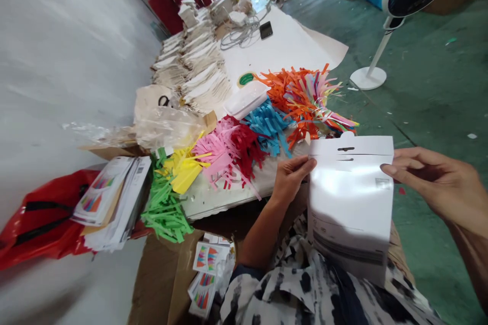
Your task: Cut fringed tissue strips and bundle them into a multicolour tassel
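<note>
A white printed packaging card (348, 188) with a hang slot near its top spans the space between my hands, over my lap. My left hand (292, 175) pinches its left edge near the top. On the opposite edge, my right hand (434, 177) grips it between thumb and fingers. Bunches of paper tassels lie on the table just beyond: orange (274, 84), blue (269, 122), dark red (247, 147), pink (213, 147), yellow (186, 172) and green (165, 213). A multicoloured bundle (320, 96) rests on the orange ones.
Printed cards (125, 198) are stacked at the table's left end, by a red bag (46, 218). Packed sets (208, 259) sit in a cardboard box (163, 274) below. Farther back are stacked white paper (204, 76), a phone (266, 30) and tape (246, 79). A fan (368, 77) stands right.
</note>
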`<state>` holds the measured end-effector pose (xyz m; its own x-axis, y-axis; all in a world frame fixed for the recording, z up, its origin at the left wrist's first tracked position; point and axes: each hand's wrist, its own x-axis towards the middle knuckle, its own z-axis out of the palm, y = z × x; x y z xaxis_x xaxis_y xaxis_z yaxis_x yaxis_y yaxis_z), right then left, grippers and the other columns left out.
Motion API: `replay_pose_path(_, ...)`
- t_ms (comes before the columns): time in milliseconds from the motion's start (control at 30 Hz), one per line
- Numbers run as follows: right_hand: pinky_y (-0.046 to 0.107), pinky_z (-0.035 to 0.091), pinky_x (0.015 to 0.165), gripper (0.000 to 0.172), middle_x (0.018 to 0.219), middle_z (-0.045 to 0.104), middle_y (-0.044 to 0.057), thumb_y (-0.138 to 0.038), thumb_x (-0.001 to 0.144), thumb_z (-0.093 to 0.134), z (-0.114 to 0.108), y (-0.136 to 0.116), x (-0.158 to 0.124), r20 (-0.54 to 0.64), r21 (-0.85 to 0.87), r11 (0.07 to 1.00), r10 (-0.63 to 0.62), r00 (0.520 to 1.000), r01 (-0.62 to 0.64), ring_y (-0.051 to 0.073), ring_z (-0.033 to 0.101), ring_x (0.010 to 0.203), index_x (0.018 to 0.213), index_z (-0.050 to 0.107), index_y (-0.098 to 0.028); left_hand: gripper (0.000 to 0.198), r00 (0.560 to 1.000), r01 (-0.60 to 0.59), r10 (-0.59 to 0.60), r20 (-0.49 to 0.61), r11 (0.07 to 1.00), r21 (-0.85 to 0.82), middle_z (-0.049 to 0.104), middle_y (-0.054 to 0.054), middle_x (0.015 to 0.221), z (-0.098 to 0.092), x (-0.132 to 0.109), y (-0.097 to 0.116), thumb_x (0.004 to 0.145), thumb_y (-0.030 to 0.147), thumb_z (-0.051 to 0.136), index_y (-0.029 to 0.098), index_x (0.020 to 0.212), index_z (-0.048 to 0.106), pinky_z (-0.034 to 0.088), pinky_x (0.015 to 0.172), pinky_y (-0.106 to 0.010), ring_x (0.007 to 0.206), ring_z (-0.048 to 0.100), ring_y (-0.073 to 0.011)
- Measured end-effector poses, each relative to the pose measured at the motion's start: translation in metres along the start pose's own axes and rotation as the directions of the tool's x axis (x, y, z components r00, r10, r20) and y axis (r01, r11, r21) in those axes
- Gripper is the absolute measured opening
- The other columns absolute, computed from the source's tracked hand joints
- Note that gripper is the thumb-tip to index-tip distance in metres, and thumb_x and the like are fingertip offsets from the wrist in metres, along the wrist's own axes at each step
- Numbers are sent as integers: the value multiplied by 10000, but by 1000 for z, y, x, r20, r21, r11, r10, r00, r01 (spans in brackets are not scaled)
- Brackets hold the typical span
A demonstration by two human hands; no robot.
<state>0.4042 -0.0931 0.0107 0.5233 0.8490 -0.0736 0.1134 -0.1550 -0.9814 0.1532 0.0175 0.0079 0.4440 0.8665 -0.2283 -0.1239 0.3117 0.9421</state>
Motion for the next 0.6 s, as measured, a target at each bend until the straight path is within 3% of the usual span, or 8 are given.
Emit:
replay_pose_path(200,208,491,584,335,700,676,-33,-447,697,879,1,-7,-3,34,-7,997,-75,997,75,88,570,607,940,746,-259,391,998,50,-49,32,998,-44,747,-25,884,-1,-2,7,739,484,888,177,973,824,511,713,-235,763,625,-118)
replay_pose_path(400,235,524,566,493,817,760,-5,-419,694,885,-11,9,8,227,20,998,-67,972,64,134,651,648,1156,766,-296,449,979,57,-57,196,998,5,760,-27,846,-12,-2,18,752,439,882,188,1111,788,518,717,-239,743,646,-126)
replay_pose_path(500,232,556,644,350,923,804,24,-408,729,861,-15,16,16,240,-75,983,-145,960,168,148,706,757,1057,831,-293,459,970,23,-37,242,998,60,780,-50,922,-18,0,18,785,457,853,194,1155,788,509,704,-237,754,652,-130)
replay_pose_path(600,227,569,724,177,979,823,38,-374,827,773,-16,15,20,323,-105,936,-287,902,335,155,743,847,963,863,-304,309,973,-54,20,231,988,145,799,-89,1080,-22,1,14,833,418,791,200,1048,834,530,766,-260,928,698,-186)
